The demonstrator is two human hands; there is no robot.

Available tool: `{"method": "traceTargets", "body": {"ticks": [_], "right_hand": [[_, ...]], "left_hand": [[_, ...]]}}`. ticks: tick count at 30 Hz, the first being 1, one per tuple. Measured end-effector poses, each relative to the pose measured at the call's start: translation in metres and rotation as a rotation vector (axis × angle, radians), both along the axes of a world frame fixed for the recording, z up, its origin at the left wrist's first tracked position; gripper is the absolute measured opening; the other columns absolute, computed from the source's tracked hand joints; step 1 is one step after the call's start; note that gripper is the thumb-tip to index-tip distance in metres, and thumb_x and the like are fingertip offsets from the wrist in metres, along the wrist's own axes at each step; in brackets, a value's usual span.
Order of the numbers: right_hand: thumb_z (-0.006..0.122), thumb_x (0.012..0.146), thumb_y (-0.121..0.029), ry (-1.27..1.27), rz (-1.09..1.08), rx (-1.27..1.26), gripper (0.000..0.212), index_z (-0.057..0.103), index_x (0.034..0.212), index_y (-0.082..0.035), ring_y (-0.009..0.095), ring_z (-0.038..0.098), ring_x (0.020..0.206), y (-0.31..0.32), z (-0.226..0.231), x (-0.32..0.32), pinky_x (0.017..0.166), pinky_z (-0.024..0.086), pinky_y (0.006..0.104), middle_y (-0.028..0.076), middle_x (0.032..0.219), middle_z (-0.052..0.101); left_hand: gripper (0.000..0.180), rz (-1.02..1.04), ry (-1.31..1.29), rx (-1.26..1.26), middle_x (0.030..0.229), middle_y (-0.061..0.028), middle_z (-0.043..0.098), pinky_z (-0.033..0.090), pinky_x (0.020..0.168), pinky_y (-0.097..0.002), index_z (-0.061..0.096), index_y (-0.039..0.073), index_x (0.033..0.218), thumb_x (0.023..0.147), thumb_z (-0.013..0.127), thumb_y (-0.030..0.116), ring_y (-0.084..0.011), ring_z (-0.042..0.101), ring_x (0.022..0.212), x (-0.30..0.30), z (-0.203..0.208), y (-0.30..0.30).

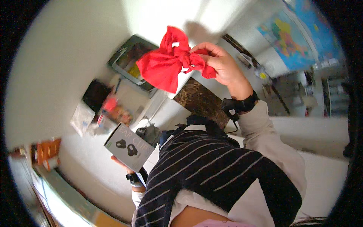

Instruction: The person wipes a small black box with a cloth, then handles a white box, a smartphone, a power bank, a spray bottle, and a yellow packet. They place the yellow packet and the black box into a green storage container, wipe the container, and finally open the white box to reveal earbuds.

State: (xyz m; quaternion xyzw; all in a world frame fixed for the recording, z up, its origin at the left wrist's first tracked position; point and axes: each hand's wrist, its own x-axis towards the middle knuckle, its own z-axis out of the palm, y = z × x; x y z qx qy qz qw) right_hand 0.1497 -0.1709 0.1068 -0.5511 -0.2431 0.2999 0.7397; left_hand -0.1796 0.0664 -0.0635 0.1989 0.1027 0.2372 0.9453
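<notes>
My right hand, raised at the upper middle, pinches one side of a red fabric bow between thumb and fingers. The bow is knotted in the middle, and its wide loops and tails spread out to the left. Lower down on the left, my left hand grips a grey cardboard box from below and behind. Pictures of small dark ear-clip earphones are printed on the box's front face. Most of my left fingers are hidden behind it. Each wrist wears a black band.
Behind the bow stands a dark-rimmed bin-like container with something yellow in it. Beside it are a black object and blurred pink items. A colourful map hangs at upper right. A striped dark apron covers my front.
</notes>
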Motion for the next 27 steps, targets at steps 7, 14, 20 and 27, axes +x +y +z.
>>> {"method": "traceTargets", "body": {"ticks": [7,14,20,27], "right_hand": [[0.056,0.089,-0.014,-0.254,-0.321,-0.357,0.027,0.063,0.113,-0.004,0.009,0.059,0.068,-0.085,-0.024,0.015,0.057,0.046,0.0231,0.005,0.089,0.065],[0.054,0.087,-0.018,-0.316,-0.793,-1.022,0.024,0.067,0.104,-0.007,0.030,0.065,0.083,-0.059,-0.108,-0.003,0.075,0.052,0.0380,0.014,0.094,0.069],[0.062,0.079,-0.022,-0.344,-0.751,-1.014,0.024,0.070,0.095,-0.006,0.031,0.067,0.073,-0.005,-0.175,0.001,0.070,0.054,0.0419,0.014,0.084,0.069],[0.070,0.072,-0.018,-0.102,-0.860,-0.701,0.027,0.069,0.094,-0.002,0.021,0.066,0.063,0.006,-0.210,0.007,0.058,0.053,0.0366,0.013,0.080,0.069]], "left_hand": [[0.081,-0.157,0.149,0.142,0.139,-0.0144,0.039,0.040,0.100,-0.0473,0.032,0.012,0.140,0.081,0.053,0.064,-0.0277,0.042,0.124,0.040,0.032,0.083],[0.077,-0.201,0.210,0.318,0.135,-0.0134,0.040,0.039,0.098,-0.0461,0.033,0.011,0.136,0.081,0.054,0.061,-0.0269,0.043,0.121,0.091,0.065,0.157],[0.074,-0.273,0.208,0.412,0.132,-0.0127,0.040,0.039,0.096,-0.0451,0.034,0.011,0.133,0.080,0.054,0.059,-0.0263,0.043,0.118,0.153,0.067,0.195],[0.070,-0.444,0.224,0.494,0.128,-0.0117,0.041,0.039,0.094,-0.0440,0.035,0.011,0.129,0.080,0.055,0.056,-0.0256,0.043,0.114,0.230,0.047,0.201]]}}
